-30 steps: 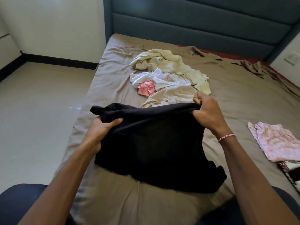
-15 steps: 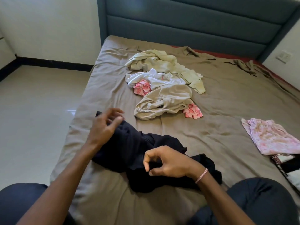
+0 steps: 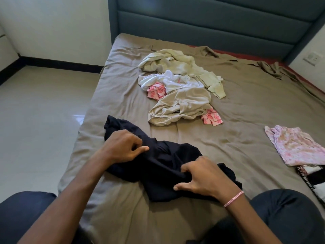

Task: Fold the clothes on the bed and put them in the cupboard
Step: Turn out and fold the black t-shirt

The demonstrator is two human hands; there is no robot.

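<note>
Since half a second ago both hands have come down onto the black garment (image 3: 163,161), which a second ago hung stretched between them and now lies crumpled on the near part of the bed (image 3: 237,106). The left hand (image 3: 123,148) rests on the garment's left portion with its fingers curled in and the thumb pointing right, pinching a bit of the dark cloth. The right hand (image 3: 202,175) sits lower and to the right, its fingertips dug into a bunched fold and the thumb spread below, so it grips the fabric too. A pink-and-white thread bracelet (image 3: 233,199) circles the right wrist.

Further up the brown sheet lies an unfolded heap: a pale green garment (image 3: 175,62) farthest away, a white garment (image 3: 175,81) in front of it, and a beige garment (image 3: 184,104) nearest the hands. A pink heart-print cloth (image 3: 156,90) shows beside the white one, with another patch of it at the beige garment's right edge. Well apart, by the bed's right side, a pink floral garment (image 3: 295,147) lies flat, and just below it a black-and-white cloth (image 3: 313,178) is cut off by the picture's edge.

The grey-blue padded headboard (image 3: 211,20) stands at the far end, and pale glossy floor (image 3: 44,111) lies to the left. The person's knees (image 3: 22,213), in dark trousers, frame the bottom corners.
</note>
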